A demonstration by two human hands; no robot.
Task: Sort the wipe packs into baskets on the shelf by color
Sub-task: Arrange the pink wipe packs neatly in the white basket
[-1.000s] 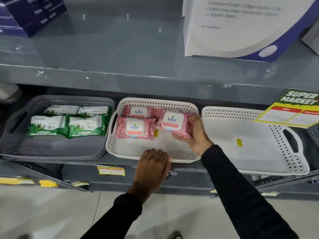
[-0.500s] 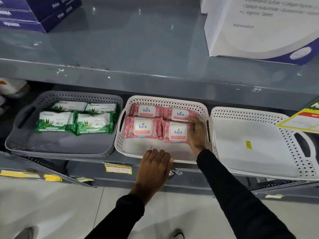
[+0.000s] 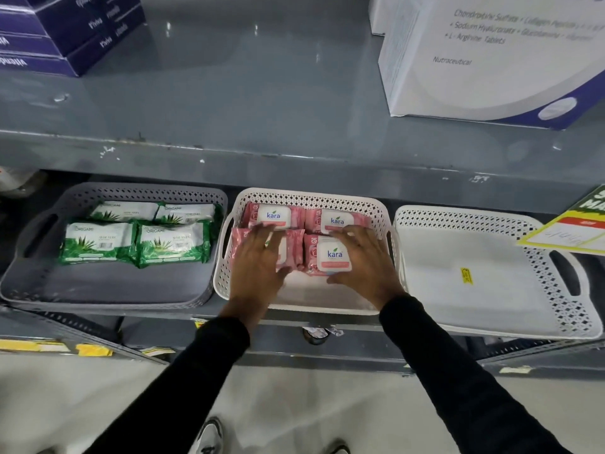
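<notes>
Three baskets stand side by side on the lower shelf. The grey basket on the left holds several green aloe wipe packs. The cream middle basket holds several pink wipe packs in two rows. My left hand lies flat with spread fingers on the front left pink pack. My right hand rests with spread fingers against the right side of the front right pink pack. The white basket on the right has no packs in it.
The grey upper shelf overhangs the baskets. It carries dark blue boxes at the left and a big white box at the right. A green and yellow supermarket tag hangs over the white basket's far corner. My shoes show on the floor below.
The right hand set its pink pack down in the front row of the middle basket and let go. The left hand rose from the shelf edge onto the front left pack.
</notes>
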